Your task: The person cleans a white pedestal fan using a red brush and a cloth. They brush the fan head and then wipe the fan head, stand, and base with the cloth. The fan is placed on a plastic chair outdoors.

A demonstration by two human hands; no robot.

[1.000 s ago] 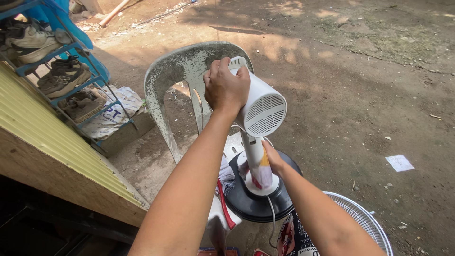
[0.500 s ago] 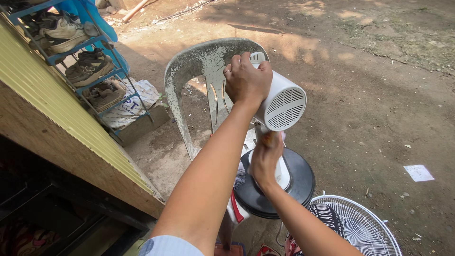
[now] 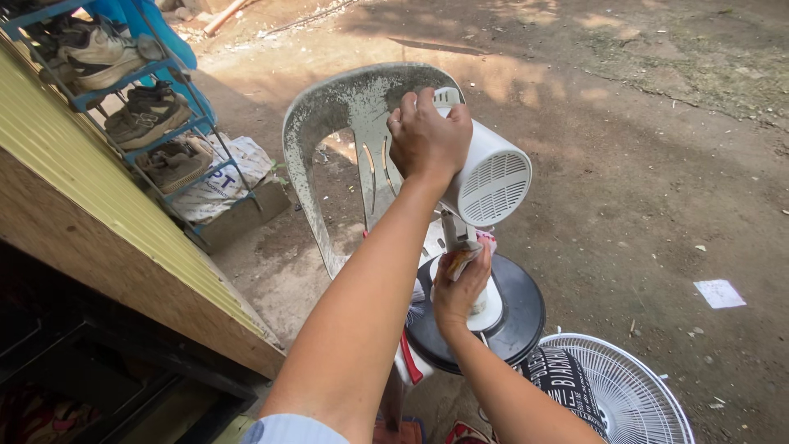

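The left hand [image 3: 429, 136] is clenched over the top of a white fan motor housing [image 3: 485, 182], while the right hand [image 3: 460, 289] below grips the fan's white neck [image 3: 454, 234], pressing a small orange-and-pink object, too hidden to identify, against it. The housing sits on a round dark base [image 3: 514, 316] resting on the seat of a dusty grey plastic chair [image 3: 345, 123] on bare dirt ground [image 3: 657, 181]. A white fan grille [image 3: 620, 390] lies on the ground just beside the base, and a blue shoe rack [image 3: 123, 99] with sneakers stands well apart against a yellow wall.
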